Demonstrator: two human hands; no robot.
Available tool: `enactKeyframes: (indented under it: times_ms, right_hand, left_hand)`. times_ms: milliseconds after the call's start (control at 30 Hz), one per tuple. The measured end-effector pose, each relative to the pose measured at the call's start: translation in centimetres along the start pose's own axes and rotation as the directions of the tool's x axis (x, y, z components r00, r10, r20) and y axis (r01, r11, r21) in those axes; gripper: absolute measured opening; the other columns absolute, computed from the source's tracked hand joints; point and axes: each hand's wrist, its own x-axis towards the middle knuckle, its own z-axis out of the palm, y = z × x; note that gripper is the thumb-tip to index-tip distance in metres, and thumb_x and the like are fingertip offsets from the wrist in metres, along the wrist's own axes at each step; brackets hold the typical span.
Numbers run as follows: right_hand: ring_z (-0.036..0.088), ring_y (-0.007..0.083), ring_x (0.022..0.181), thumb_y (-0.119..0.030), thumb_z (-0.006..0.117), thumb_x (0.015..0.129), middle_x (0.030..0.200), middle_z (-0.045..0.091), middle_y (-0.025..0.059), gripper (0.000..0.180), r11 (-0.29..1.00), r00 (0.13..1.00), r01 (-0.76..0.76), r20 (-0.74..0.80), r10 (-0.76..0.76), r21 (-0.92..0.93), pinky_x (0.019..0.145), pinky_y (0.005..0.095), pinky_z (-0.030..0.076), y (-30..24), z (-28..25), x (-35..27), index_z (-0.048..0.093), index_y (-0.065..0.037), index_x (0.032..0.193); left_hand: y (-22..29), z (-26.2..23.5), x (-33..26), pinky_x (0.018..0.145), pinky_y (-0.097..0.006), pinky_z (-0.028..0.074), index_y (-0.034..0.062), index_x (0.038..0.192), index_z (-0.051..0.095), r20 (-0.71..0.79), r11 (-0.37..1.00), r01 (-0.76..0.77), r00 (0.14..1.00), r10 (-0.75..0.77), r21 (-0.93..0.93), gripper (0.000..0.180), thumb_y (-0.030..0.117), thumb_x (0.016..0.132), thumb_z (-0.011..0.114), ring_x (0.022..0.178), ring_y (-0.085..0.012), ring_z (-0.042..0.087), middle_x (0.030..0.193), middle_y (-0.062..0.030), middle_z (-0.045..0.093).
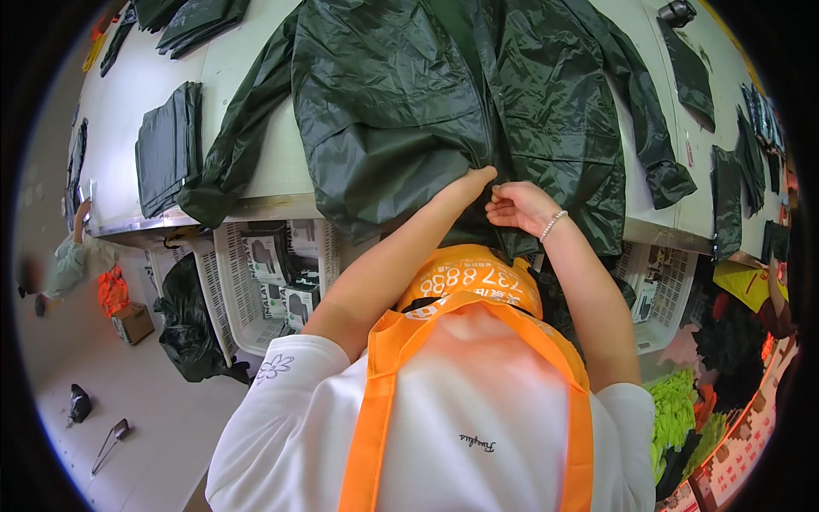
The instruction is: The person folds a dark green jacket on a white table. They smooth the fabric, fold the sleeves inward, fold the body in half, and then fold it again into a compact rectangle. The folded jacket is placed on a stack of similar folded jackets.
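Observation:
A dark green rain jacket (392, 111) lies spread on the table, its sleeves out to both sides and its lower hem hanging over the front edge. My left hand (478, 177) grips the jacket's front edge near the bottom of the middle opening; the thumb shows and the other fingers are hidden by fabric. Just right of it, my right hand (522, 206) is closed in a pinch at the same opening, fingers curled. What lies between its fingertips is too small to make out. A beaded bracelet (554, 225) circles the right wrist.
Folded dark green garments (169, 149) lie on the pale table (247, 166) at left, with more (727, 200) at right. Beneath the edge stand white baskets (226, 294) holding boxes. A person's arm (81, 220) reaches the table at far left. Bright green cloth (674, 410) lies low right.

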Motion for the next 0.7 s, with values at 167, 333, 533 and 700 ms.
enactKeyframes:
  times_ms: [167,333,533,700]
  right_hand:
    - [0.062,0.0162,0.056,-0.013,0.055,0.084,0.072,0.063,0.0105,0.015,0.997,0.998,-0.059,0.004,0.059,-0.049,0.053,0.0256,0.055,-2.0,0.0,0.0,0.057,0.000,0.078]
    - [0.062,0.0172,0.052,-0.012,0.055,0.085,0.071,0.064,0.0126,0.018,0.948,0.998,-0.055,-0.037,0.046,-0.314,0.048,0.0261,0.054,0.3,1.4,-0.7,0.060,0.005,0.079]
    - [0.067,0.0229,0.083,-0.014,0.064,0.086,0.092,0.067,0.0170,0.019,0.991,0.983,0.067,-0.178,-0.046,0.114,0.074,0.0304,0.055,4.2,-1.2,-1.4,0.061,0.004,0.092]
    - [0.068,0.0221,0.077,-0.014,0.066,0.084,0.087,0.067,0.0147,0.018,0.967,0.946,0.199,-0.289,-0.147,0.157,0.067,0.0292,0.056,5.4,-0.5,-0.7,0.061,0.003,0.089]
  left_hand:
    - [1.8,-0.8,-1.4,0.090,-0.030,0.041,-0.0056,0.105,0.063,0.094,0.999,-0.025,0.995,0.021,0.046,0.054,0.042,0.080,0.064,0.101,-0.0209,0.056,0.112,-0.0159,0.061]
    - [1.7,-1.2,-1.2,0.096,-0.030,0.037,-0.0091,0.114,0.057,0.068,0.994,0.084,0.994,-0.080,-0.064,0.063,0.044,0.082,0.062,0.110,-0.0214,0.052,0.120,-0.0184,0.057]
    - [-0.2,-0.7,-1.4,0.095,-0.029,0.038,-0.0101,0.115,0.055,-0.001,0.973,0.009,1.000,-0.009,-0.231,0.059,0.036,0.080,0.068,0.108,-0.0208,0.052,0.118,-0.0155,0.058]
    - [0.1,-1.4,-1.8,0.095,-0.029,0.038,-0.0117,0.113,0.056,0.019,0.972,0.063,0.998,-0.060,-0.226,0.057,0.033,0.081,0.067,0.108,-0.0207,0.052,0.118,-0.0163,0.058]
